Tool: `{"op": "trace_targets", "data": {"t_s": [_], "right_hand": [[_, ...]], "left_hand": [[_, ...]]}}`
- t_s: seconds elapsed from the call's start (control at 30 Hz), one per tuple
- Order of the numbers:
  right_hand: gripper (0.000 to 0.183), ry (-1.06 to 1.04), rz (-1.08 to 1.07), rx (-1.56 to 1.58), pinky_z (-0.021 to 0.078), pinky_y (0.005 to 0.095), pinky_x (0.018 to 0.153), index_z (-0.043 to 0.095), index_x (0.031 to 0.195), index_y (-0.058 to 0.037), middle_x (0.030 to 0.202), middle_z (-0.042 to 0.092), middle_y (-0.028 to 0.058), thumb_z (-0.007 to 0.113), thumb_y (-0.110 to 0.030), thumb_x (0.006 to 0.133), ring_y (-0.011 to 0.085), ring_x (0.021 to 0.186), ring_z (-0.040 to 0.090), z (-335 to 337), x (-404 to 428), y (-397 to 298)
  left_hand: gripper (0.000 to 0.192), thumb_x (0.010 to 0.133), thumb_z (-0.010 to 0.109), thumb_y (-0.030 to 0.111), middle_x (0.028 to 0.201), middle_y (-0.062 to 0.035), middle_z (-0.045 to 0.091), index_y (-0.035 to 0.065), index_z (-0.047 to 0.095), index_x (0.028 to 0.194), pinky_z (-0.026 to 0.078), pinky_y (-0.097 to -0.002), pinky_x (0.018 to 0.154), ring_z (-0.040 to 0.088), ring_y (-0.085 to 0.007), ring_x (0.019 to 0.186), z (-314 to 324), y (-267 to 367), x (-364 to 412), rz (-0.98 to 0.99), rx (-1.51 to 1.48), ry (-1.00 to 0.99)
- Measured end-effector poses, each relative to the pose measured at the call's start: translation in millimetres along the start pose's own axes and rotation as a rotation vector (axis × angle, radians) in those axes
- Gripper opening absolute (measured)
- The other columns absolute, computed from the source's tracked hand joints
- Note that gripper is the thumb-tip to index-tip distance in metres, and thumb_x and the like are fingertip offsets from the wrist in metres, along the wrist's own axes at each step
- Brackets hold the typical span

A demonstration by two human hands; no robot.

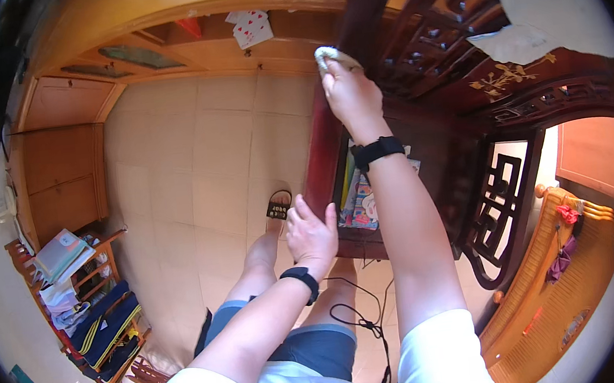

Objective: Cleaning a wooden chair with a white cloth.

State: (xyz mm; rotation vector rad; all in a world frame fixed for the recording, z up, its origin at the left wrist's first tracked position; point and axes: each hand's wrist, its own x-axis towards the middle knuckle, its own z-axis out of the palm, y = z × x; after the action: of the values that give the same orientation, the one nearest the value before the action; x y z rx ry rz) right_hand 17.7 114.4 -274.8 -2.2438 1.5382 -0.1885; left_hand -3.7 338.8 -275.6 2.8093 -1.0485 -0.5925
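Note:
My right hand [353, 94] is closed around a pale cloth [328, 53], which it holds against or right beside the upright post [369, 11] of a dark red carved wooden chair [317, 157]. The exact contact is hidden by the hand. Lower down, my left hand [311, 236] holds nothing, its thumb and fingers apart, close to the chair's front rail; whether it touches the wood I cannot tell. Colourful booklets [362, 205] lie on the seat, partly covered by my right forearm. The chair's back has openwork carving and a gold floral inlay [514, 77].
A wooden cabinet [169, 54] with playing cards [251, 28] stands ahead. At left, a wooden rack [115, 239] bears folders and clothes [103, 330]. A ribbed wooden chair back [562, 271] is at right. Black cables [374, 327] hang by my legs above the tiled floor [212, 145].

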Motion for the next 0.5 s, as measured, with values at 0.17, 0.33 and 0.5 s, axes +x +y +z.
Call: {"op": "trace_targets", "data": {"t_s": [0.17, 0.33, 0.5], "right_hand": [[0.026, -0.053, -0.211, 0.063, 0.0463, 0.0415, 0.066, 0.054, 0.102, -0.0212, 0.092, 0.052, 0.0161, 0.048, -0.024, 0.077, 0.0333, 0.079, 0.056, -2, -47, 26], [0.024, -0.301, -0.182, 0.202, 0.0453, 0.0394, 0.069, 0.056, 0.101, -0.0177, 0.102, 0.048, 0.0160, 0.051, -0.019, 0.077, 0.0344, 0.083, 0.054, 3, -148, 7], [0.025, -0.340, -0.103, 0.313, 0.0448, 0.0389, 0.071, 0.057, 0.101, -0.0173, 0.102, 0.048, 0.0156, 0.051, -0.017, 0.077, 0.0333, 0.084, 0.054, 12, -218, 4]], "left_hand": [[0.062, 0.080, 0.047, 0.043, 0.105, -0.0189, 0.046, -0.0004, 0.029, 0.121, 0.043, -0.0402, 0.073, 0.051, -0.0333, 0.090, -5, -3, -2, -0.003, -0.131, -0.099], [0.065, 0.082, 0.041, 0.044, 0.108, -0.0238, 0.044, -0.0024, 0.024, 0.124, 0.038, -0.0443, 0.080, 0.046, -0.0389, 0.097, -10, -18, 4, 0.049, -0.358, -0.171], [0.069, 0.085, 0.031, 0.047, 0.111, -0.0284, 0.040, -0.0070, 0.020, 0.127, 0.031, -0.0439, 0.089, 0.040, -0.0409, 0.103, -1, -42, 11, 0.119, -0.616, -0.259]]}}
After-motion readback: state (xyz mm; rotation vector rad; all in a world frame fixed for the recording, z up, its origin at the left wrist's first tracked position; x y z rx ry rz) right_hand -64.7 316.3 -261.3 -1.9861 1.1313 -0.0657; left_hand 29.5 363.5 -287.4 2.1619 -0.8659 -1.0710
